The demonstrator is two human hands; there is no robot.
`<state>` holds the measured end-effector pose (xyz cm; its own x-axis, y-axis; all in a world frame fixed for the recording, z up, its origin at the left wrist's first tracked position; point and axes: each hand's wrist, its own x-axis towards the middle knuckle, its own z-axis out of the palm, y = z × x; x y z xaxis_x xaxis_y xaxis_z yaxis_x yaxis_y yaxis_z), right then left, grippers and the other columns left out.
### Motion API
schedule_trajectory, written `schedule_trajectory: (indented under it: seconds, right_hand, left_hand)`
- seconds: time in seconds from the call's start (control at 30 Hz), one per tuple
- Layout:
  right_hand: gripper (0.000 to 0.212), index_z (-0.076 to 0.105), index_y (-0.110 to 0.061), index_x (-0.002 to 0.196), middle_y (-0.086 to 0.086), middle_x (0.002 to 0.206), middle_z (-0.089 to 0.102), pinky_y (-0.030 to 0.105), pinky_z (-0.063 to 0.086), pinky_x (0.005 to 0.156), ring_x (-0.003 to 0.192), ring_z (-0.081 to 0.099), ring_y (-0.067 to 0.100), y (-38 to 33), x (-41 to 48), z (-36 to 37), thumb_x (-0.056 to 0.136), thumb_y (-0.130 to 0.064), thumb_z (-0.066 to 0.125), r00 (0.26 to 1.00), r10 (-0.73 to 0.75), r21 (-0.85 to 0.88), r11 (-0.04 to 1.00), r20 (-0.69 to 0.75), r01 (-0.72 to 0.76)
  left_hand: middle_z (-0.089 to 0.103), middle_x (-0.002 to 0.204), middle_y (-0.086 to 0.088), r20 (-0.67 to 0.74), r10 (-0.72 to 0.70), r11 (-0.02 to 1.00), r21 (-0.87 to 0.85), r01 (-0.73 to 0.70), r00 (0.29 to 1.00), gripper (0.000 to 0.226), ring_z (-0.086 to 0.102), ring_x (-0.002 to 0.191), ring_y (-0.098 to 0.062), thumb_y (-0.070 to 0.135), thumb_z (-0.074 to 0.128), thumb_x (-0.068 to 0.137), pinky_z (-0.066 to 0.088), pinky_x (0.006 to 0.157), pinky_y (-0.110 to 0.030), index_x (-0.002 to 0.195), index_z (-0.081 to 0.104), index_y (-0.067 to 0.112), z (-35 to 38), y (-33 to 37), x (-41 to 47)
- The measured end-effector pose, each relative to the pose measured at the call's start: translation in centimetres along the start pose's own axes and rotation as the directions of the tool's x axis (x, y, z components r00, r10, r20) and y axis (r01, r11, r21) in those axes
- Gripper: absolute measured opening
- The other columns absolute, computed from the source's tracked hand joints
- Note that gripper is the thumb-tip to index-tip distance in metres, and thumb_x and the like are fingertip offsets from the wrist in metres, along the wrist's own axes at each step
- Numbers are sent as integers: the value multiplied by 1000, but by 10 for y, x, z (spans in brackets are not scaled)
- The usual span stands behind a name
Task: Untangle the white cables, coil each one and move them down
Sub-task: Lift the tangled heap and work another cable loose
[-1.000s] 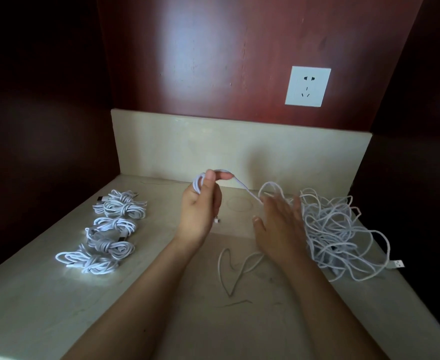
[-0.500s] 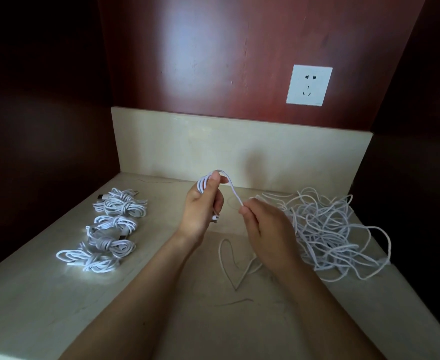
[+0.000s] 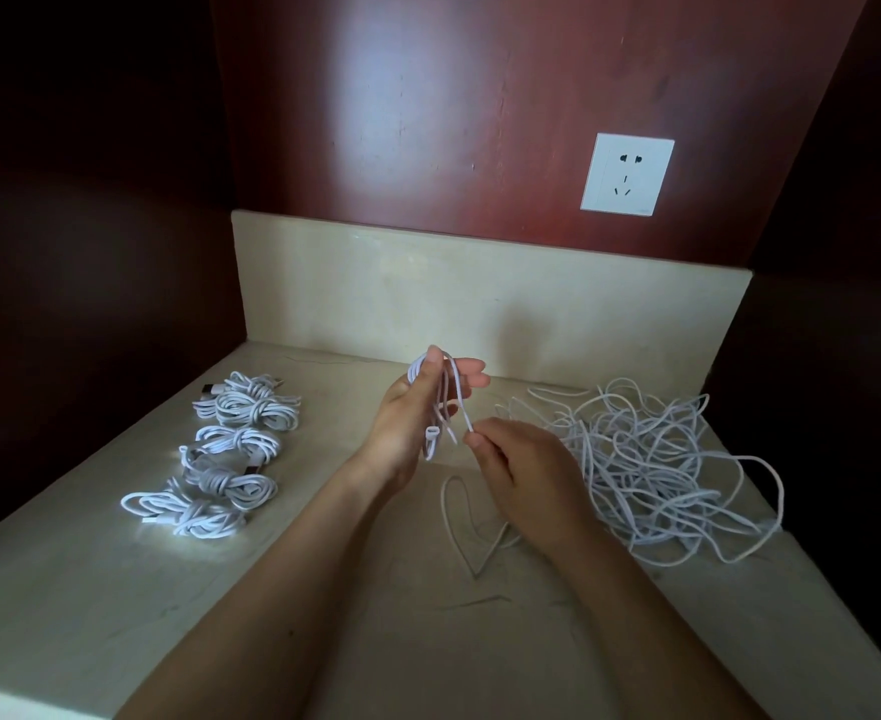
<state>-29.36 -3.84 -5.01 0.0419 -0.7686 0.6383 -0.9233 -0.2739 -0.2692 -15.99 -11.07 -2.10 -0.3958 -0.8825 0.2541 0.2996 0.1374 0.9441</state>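
Observation:
My left hand [image 3: 411,419] is raised above the beige counter and holds a few loops of one white cable [image 3: 444,407] between thumb and fingers; the cable's plug hangs by my palm. My right hand [image 3: 521,472] pinches the same cable just below the loops. The cable's loose tail [image 3: 454,517] trails on the counter under my right hand. A tangled heap of white cables [image 3: 651,470] lies at the right. Several coiled and tied white cables [image 3: 230,459] lie in a row at the left.
The counter [image 3: 116,605] sits in a dark wooden niche with walls on both sides and a low beige backsplash [image 3: 480,293] behind. A white wall socket [image 3: 627,174] is on the red back panel. The counter's front edge runs at lower left.
My right hand left the tangled heap, came to the cable near my left hand and pinched it. Another loop has gone around my left hand's fingers.

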Motion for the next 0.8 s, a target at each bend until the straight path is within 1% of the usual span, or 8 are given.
schedule_trajectory:
  seconds: [0.1,0.17,0.2,0.3,0.4,0.57,0.67,0.8]
  right_hand:
    - [34,63,-19,86,-1,73,61,34,42,62,69,55,20,3,0,1,97,-36,36,1000,24,14,1000,9,-24]
    - [36,67,-21,91,0,78,65,35,45,65,73,57,20,8,0,-1,97,-40,36,997,52,1,999,62,-52]
    - [35,68,-22,92,0,80,66,34,45,67,76,58,21,11,0,-2,97,-41,38,994,60,-20,998,95,-58]
    - [27,69,-24,96,0,86,69,32,42,72,83,60,21,20,1,-4,96,-39,46,984,84,-74,995,156,-73]
    - [21,68,-23,97,2,89,69,34,42,74,89,60,25,22,2,-5,96,-34,51,977,117,-126,987,176,-96]
    - [25,63,-22,83,4,81,66,34,39,69,83,58,27,31,5,-11,97,-38,49,975,188,-195,967,115,-164]
    - [33,56,-23,81,1,73,61,40,45,66,72,55,25,26,5,-17,96,-42,35,992,120,-73,991,48,-116]
    - [29,51,-20,77,-6,69,54,39,43,63,65,51,18,18,5,-26,98,-35,37,997,59,98,994,-49,-54]
  left_hand:
    - [69,68,-4,7,-73,959,-273,72,997,44,68,75,-20,39,30,104,54,88,-40,90,59,8,2,2,1]
    - [49,50,1,-1,-80,883,-464,71,997,44,54,51,-14,40,28,104,56,67,-31,78,48,11,4,6,1]
    - [39,46,5,-34,-86,853,-519,56,996,43,42,42,-9,41,27,105,49,53,-23,75,43,14,3,7,3]
    - [25,45,10,-163,-106,822,-569,-6,981,41,22,34,-3,44,30,105,22,35,-16,72,38,22,-9,11,9]
    - [23,44,10,-287,-126,813,-578,-67,950,40,21,34,-4,43,32,105,18,34,-16,71,38,22,-16,13,11]
    - [26,45,10,-521,-144,829,-528,-186,841,40,25,36,-6,39,34,104,18,41,-16,67,37,24,-25,21,13]
    - [30,44,10,-581,-136,922,-371,-112,803,38,26,35,-6,32,38,102,18,44,-18,66,34,24,-27,18,15]
    - [48,61,4,-390,-129,992,-37,124,912,33,33,33,-3,35,43,103,24,42,-14,73,39,22,-19,7,14]
